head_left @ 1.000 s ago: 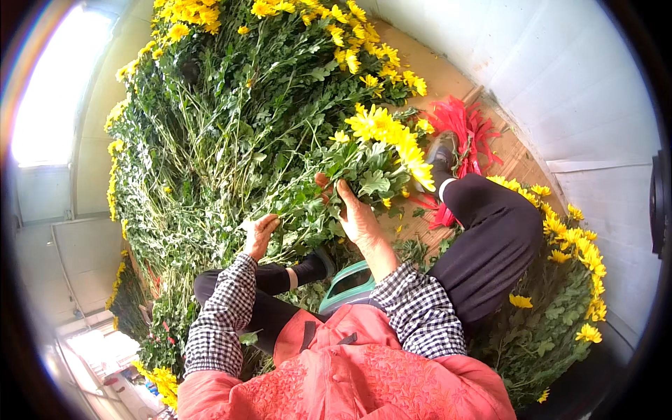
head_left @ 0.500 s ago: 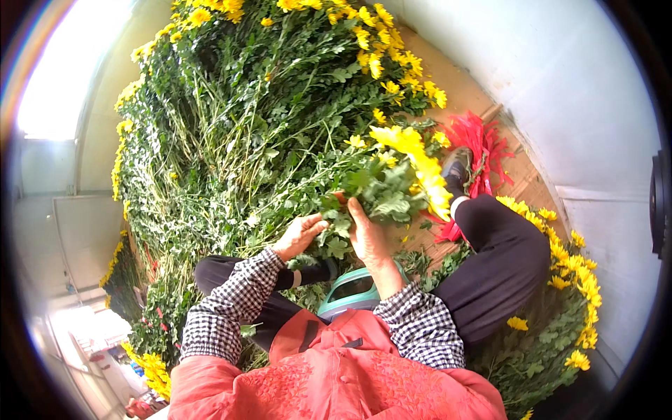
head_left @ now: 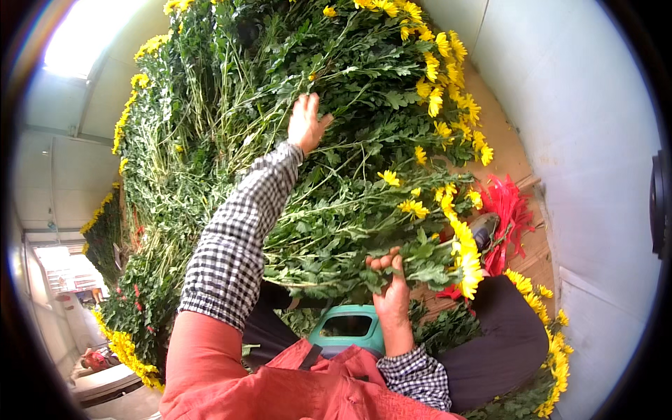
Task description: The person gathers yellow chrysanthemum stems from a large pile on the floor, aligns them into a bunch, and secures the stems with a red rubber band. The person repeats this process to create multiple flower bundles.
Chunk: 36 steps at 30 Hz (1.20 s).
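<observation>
A wide heap of cut yellow chrysanthemums [head_left: 329,161] lies in front of me, stems pointing left and blooms along the right side. My right hand [head_left: 392,276] is closed around a bunch of chrysanthemums [head_left: 427,262], its yellow blooms facing right above my knee. Stretched far over the heap, my left hand [head_left: 306,126] has its fingers apart and touches or hovers just above the leafy stems; which of these I cannot tell. No stem shows in it.
Red plastic strips [head_left: 505,217] lie by my shoe [head_left: 484,231] on the brown floor covering. Between my legs sits a teal-rimmed seat or container [head_left: 348,325]. More yellow chrysanthemums [head_left: 556,350] lie at my right. A pale wall [head_left: 588,175] rises on the right.
My left hand has left the bunch and reached forward over the heap. My right hand keeps hold of the bunch, now lower and farther right.
</observation>
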Available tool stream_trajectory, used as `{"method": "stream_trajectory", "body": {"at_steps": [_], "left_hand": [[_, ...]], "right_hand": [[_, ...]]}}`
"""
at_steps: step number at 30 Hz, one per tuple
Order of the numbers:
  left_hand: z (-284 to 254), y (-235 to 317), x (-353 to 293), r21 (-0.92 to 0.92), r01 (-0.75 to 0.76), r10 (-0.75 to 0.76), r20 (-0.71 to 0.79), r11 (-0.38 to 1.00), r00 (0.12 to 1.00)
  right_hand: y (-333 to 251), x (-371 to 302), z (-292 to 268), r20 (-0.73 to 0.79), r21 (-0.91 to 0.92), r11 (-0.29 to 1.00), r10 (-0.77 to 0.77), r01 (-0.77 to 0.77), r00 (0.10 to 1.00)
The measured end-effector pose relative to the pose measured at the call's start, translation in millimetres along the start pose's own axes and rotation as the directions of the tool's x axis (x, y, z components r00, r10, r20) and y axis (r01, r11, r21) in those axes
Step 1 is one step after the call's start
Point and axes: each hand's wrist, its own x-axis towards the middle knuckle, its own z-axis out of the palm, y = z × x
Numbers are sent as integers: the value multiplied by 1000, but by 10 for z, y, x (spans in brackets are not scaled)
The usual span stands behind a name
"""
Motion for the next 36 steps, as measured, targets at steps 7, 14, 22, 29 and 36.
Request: {"method": "stream_trajectory", "body": {"at_steps": [7, 14, 22, 29, 36], "left_hand": [[158, -339, 810, 203, 224, -267, 214, 953, 940], [257, 294, -445, -136, -72, 113, 324, 988, 939], [110, 350, -152, -76, -227, 233, 83, 971, 969], [-30, -437, 709, 254, 247, -326, 346, 935, 880], [219, -189, -490, 64, -142, 108, 379, 988, 919]], "right_hand": [[-16, 122, 14, -103, -60, 998, -4, -2, 995], [-46, 213, 32, -147, -67, 998, 5, -15, 989], [-24, 63, -66, -94, -76, 997, -36, 29, 995], [-80, 56, -107, -108, -87, 995, -48, 38, 993], [-151, 71, -90, -170, -54, 997, -61, 52, 984]]}}
